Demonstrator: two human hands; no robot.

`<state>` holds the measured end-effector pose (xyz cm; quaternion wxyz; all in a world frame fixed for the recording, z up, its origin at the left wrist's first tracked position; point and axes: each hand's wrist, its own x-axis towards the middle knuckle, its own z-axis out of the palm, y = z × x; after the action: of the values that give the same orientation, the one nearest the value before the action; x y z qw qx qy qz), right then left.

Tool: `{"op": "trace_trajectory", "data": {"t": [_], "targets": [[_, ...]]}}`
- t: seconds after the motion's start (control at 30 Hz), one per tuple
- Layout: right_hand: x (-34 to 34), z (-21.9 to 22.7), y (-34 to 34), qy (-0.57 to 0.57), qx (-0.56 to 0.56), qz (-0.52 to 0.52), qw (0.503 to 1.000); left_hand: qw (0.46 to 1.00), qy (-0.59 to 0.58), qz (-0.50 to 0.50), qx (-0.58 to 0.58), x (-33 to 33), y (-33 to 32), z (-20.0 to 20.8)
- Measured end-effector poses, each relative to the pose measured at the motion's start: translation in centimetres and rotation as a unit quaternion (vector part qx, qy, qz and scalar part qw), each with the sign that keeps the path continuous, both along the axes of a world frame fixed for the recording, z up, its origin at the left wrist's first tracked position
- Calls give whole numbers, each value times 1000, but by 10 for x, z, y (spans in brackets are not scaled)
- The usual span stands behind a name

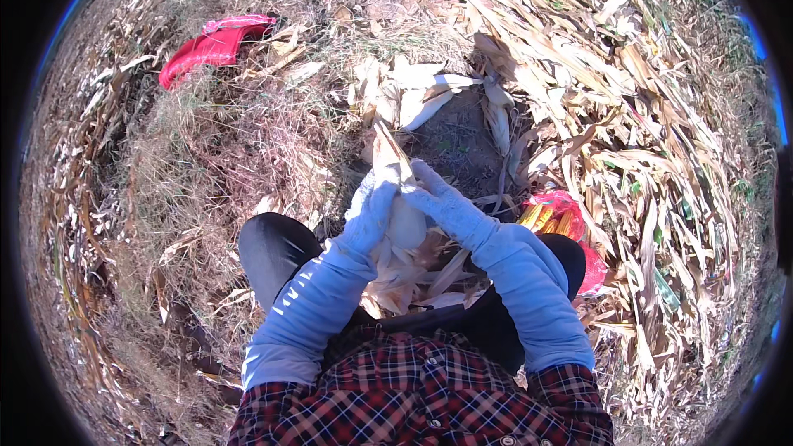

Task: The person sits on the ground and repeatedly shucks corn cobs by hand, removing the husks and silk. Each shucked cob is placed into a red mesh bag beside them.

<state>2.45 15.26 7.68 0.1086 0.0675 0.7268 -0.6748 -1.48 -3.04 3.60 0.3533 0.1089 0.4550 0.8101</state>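
Between my gloved hands is an ear of corn in its pale dry husk [391, 150], its tip pointing away from me. My left hand [373, 200] closes round its left side. From the right, my right hand [438, 198] grips the same ear, fingers near its upper part. The lower end of the ear hangs pale between my wrists. Both hands wear white gloves with light blue sleeves above them. Just beyond lie several husked ears [425, 99] on the ground. Loose husks [402, 285] are heaped between my legs.
A red mesh bag [552, 213] with yellow corn cobs lies by my right knee. A red sack [216, 49] rests on dry grass at the far left. Dry corn stalks [545, 41] cover the ground at the right. My bent knees [277, 252] flank my arms.
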Motion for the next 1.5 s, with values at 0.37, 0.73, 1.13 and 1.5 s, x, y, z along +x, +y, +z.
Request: {"op": "trace_trajectory", "data": {"t": [0.37,0.73,1.13,1.5], "targets": [[7,-27,-23,-89,-10,-54,994,967,77,156,-188,-36,9,16],[12,-37,-38,-74,-47,-71,994,969,20,209,-128,-36,7,-7],[0,-30,-21,-112,-362,-213,900,977,-140,137,79,-15,11,12],[-21,-66,27,-26,-272,-339,900,777,390,-422,-258,19,14,3]]}}
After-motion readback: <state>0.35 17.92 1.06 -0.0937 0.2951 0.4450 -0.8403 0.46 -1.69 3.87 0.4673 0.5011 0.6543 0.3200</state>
